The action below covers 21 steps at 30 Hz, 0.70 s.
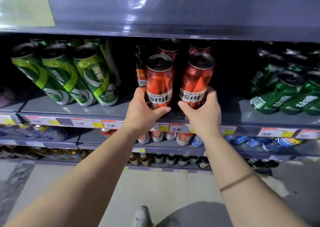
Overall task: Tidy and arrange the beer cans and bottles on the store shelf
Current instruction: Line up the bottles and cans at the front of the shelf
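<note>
Two tall red beer cans stand side by side at the front of the grey shelf (107,111). My left hand (145,110) grips the base of the left red can (159,79), thumb wrapped across its front. My right hand (201,110) grips the base of the right red can (197,78) the same way. More red cans (168,47) stand behind them in the dark. A brown bottle (140,67) with an orange label stands just left of the left red can.
Three green cans (69,74) stand at the left of the same shelf, darker green cans (290,92) at the right. Price tags (86,123) line the shelf edge. Lower shelves hold red and blue cans (183,138) and bottles (171,160). Another shelf (173,10) hangs overhead.
</note>
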{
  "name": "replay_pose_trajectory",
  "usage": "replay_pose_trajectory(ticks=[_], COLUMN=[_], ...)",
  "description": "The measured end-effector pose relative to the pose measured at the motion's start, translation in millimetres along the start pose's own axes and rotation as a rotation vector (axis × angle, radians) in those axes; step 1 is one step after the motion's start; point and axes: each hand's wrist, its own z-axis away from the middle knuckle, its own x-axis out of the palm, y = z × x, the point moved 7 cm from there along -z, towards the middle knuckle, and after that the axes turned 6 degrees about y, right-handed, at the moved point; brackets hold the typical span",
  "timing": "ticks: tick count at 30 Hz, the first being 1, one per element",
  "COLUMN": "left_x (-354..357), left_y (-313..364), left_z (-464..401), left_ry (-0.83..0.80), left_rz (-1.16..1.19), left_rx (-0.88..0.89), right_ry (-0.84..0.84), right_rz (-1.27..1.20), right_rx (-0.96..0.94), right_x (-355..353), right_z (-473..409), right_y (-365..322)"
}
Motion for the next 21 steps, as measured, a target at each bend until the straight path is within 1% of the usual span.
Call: replay_pose_trajectory(ticks=[3,5,6,8,9,10,12,14,15,16,17,18,21], left_x=[-1.6,-5.1,-10.2,-25.9,-32.9,-36.4,-34.7,-27.1,-23.3,-20.3,-16.9,-13.5,-10.2], left_y=[-3.6,-7.1,-8.9,-14.8,-18.0,-20.1,-18.8,-18.4,-20.7,-21.8,-23.4,-24.4,-28.9], left_z=[-1.5,0.9,0.7,-4.3,-9.3,-14.6,-25.5,-36.8,-43.3,-48.8,-55.3,-61.2,-80.2], left_ry=[-0.052,-0.104,-0.095,0.015,0.082,0.128,0.137,0.09,0.066,0.043,0.021,0.005,0.023], left_rz=[0.042,0.134,0.196,0.317,0.329,0.28,0.173,0.159,0.165,0.167,0.172,0.177,0.141], left_rx=[-0.005,-0.028,-0.038,-0.064,-0.077,-0.078,-0.067,-0.058,-0.064,-0.068,-0.068,-0.059,-0.051], right_ry=[-0.005,-0.013,-0.014,-0.01,-0.005,0.005,0.083,0.235,0.301,0.325,0.299,0.232,-0.03], right_rz=[0.007,0.001,-0.008,0.004,0.027,0.049,0.058,0.005,-0.031,-0.053,-0.062,-0.068,-0.06], right_rx=[0.0,0.0,-0.001,0.002,0.002,0.001,0.005,0.01,-0.021,-0.073,-0.133,-0.185,-0.269], right_x=[-0.4,0.0,0.3,1.6,2.6,3.4,0.0,-9.3,-12.2,-10.1,-3.2,7.9,46.0], right_z=[-1.0,-0.4,0.0,0.9,1.5,2.3,6.2,18.2,27.6,37.8,47.5,56.1,70.5], right_y=[0.7,2.4,4.0,7.5,9.1,10.4,11.3,8.6,5.0,0.4,-4.4,-8.6,-18.0])
